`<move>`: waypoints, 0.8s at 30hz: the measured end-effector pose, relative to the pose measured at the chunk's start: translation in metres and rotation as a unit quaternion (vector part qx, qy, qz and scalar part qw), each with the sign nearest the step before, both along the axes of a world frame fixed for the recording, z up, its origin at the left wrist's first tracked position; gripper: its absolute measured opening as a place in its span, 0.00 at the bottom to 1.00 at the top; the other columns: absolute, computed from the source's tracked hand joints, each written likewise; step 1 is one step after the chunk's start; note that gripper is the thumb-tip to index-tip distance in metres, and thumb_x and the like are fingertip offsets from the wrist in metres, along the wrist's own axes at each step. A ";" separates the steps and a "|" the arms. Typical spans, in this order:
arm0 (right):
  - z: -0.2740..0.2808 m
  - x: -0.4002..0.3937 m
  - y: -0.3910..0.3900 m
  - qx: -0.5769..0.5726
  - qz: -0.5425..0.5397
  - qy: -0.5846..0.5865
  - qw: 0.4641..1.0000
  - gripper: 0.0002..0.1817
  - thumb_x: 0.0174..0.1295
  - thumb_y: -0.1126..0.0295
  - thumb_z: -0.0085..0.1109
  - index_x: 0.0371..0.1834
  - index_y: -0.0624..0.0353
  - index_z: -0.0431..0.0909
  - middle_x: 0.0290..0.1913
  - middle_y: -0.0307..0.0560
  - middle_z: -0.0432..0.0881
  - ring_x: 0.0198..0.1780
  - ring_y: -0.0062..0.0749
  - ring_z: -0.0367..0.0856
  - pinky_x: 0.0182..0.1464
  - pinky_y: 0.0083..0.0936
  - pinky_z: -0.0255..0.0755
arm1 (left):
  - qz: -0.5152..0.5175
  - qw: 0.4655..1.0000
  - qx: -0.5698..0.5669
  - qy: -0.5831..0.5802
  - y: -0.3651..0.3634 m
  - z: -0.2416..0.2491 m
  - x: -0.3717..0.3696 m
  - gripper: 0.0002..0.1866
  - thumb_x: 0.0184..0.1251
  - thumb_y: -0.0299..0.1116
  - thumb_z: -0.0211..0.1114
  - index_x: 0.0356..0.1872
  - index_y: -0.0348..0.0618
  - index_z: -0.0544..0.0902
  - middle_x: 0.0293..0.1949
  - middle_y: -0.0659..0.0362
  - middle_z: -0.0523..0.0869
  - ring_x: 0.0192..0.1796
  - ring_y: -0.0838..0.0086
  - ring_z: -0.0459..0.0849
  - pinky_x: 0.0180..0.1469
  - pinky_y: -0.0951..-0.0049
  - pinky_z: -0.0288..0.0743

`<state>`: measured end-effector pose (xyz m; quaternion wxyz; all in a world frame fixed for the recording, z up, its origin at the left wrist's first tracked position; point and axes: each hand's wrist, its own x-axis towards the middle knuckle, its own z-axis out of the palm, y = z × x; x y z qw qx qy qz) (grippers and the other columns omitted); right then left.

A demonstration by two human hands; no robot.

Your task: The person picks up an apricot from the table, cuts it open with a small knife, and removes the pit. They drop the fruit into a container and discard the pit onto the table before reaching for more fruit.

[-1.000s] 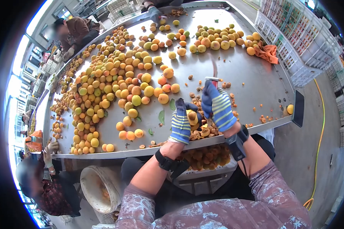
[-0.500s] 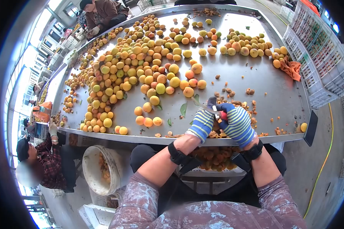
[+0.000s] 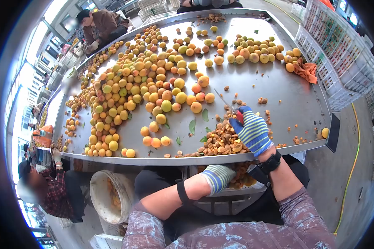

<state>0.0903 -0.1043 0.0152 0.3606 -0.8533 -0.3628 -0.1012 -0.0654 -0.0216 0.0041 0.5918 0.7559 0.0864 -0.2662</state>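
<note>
My right hand (image 3: pixel 253 130), in a blue-and-yellow striped glove, is closed around a red-handled tool (image 3: pixel 239 117) above the metal table. A thin blade, like a knife's, points up and left from it. Beneath and left of this hand lies a heap of apricot pits (image 3: pixel 220 139). My left hand (image 3: pixel 218 177), gloved alike, is below the table's front edge, over a crate of apricot pieces (image 3: pixel 242 178); its fingers are mostly hidden. Whole apricots (image 3: pixel 124 87) cover the table's left and middle, with loose green leaves (image 3: pixel 192 126) near them.
The table's raised metal rim (image 3: pixel 162 161) runs in front of me. A white bucket (image 3: pixel 96 182) stands at lower left. White plastic crates (image 3: pixel 340 54) are stacked at right beside an orange cloth (image 3: pixel 306 72). Other people sit around the table, one at far left (image 3: pixel 54 182).
My left hand has left the tool and moved down below the table edge to the crate. My right hand keeps the tool, whose blade now points up-left. The view has shifted slightly.
</note>
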 end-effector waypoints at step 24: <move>0.001 -0.004 -0.008 -0.066 0.075 0.181 0.978 0.09 0.63 0.64 0.57 0.39 0.57 0.77 0.33 0.53 0.82 0.34 0.49 0.83 0.35 0.40 0.76 | -0.019 0.817 0.534 -0.214 0.142 -0.029 0.083 0.13 0.72 0.37 0.54 0.51 0.41 0.76 0.52 0.50 0.80 0.51 0.59 0.79 0.52 0.62 0.73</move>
